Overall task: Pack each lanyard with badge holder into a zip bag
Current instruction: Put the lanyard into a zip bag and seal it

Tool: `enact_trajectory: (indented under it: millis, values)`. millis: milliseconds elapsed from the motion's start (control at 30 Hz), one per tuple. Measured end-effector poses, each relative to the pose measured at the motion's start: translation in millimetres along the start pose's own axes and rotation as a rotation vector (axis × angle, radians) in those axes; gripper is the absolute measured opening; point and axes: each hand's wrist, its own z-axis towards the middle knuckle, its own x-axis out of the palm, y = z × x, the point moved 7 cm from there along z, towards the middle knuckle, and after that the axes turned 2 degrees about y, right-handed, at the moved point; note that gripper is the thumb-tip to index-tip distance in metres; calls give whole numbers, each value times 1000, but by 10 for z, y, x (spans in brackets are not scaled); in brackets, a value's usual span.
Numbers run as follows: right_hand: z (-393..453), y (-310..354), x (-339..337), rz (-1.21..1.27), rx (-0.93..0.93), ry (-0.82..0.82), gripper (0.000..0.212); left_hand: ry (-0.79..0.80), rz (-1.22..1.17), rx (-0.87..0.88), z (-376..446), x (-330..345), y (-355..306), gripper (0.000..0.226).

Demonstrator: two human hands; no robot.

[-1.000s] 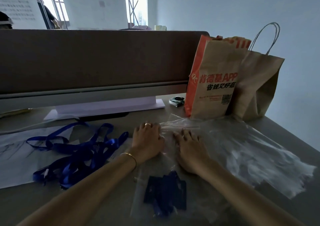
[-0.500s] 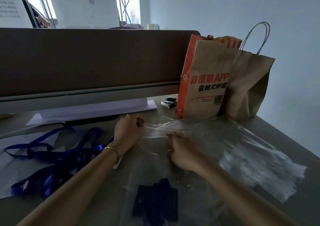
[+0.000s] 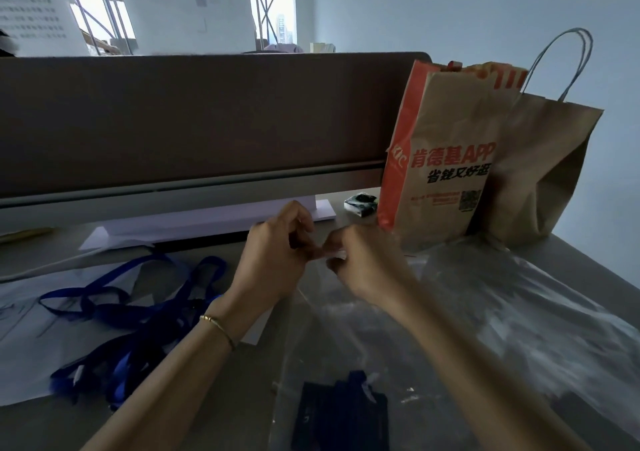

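A clear zip bag (image 3: 311, 353) lies on the desk in front of me, with a dark badge holder and blue lanyard (image 3: 341, 412) inside near its bottom. My left hand (image 3: 277, 256) and my right hand (image 3: 363, 263) meet at the bag's top edge, and their fingertips pinch the zip strip between them. The right hand is blurred. A tangle of loose blue lanyards (image 3: 128, 315) lies on white paper to the left.
A pile of clear zip bags (image 3: 512, 312) spreads over the desk at right. Two brown paper bags (image 3: 446, 160) stand at the back right, a small packet (image 3: 360, 203) beside them. A brown partition (image 3: 194, 118) closes the desk's far side.
Both hands have lifted off the bag, where they lay pressing it, and come together at its top edge, pinching the zip strip. The camera view has shifted slightly.
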Motion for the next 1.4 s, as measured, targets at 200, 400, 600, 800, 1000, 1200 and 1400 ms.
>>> enact_trajectory:
  millis: [200, 400, 600, 800, 1000, 1200, 1400]
  values:
    - [17, 51, -153, 79, -71, -3, 7, 139, 49, 131, 74, -38, -157, 29]
    - [27, -16, -176, 259, -41, 12, 7, 208, 86, 156, 74, -51, -229, 40]
    - [-14, 22, -254, 300, -53, 10, 10, 223, 46, 136, 43, -75, -323, 43]
    - [8, -67, -281, 336, -18, -21, 5, 205, 64, 138, 75, -174, -324, 37]
    - [-21, 13, -309, 257, -79, -93, 5, 219, 138, 186, 62, -167, -341, 23]
    - [7, -68, -359, 302, -45, -72, 8, 192, 220, 189, 99, -225, -314, 12]
    - [-8, -42, -470, 270, -59, -65, 8, 196, 221, 197, 102, -240, -328, 16]
